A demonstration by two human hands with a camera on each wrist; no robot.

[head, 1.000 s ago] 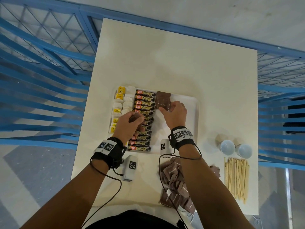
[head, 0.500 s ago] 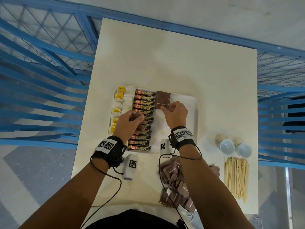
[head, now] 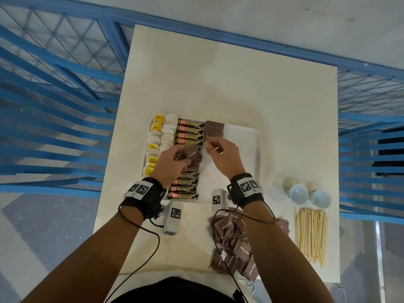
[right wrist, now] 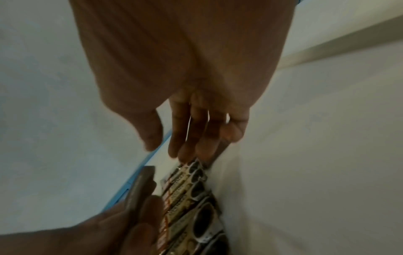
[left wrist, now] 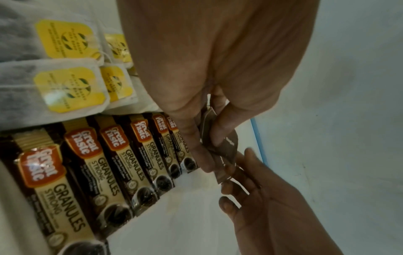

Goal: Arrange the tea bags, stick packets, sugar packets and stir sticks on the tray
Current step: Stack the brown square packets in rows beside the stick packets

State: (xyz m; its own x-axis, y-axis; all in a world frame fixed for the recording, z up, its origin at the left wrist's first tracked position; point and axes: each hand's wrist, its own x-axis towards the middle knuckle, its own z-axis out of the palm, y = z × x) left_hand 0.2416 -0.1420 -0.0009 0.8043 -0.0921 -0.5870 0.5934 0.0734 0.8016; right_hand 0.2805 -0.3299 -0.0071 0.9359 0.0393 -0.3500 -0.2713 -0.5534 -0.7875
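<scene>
Fingers [left wrist: 194, 155] of the left hand [head: 172, 160] pinch a few brown sugar packets [head: 189, 154] over the tray [head: 251, 149]; the right hand [head: 223, 154] reaches in, fingers loose and apart. Packets look light, floppy, slippery, so grab the edges. Tray holds tea bags [head: 156, 141], stick packets [head: 189, 132] and stacked sugar.

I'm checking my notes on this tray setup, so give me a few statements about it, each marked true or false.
1. The left hand holds brown sugar packets. True.
2. The stir sticks lie on the tray. False: they lie on the table, right of it.
3. The stick packets sit between the tea bags and the placed sugar packets. True.
4. All sugar packets are on the tray. False: a loose pile remains on the table.
</scene>
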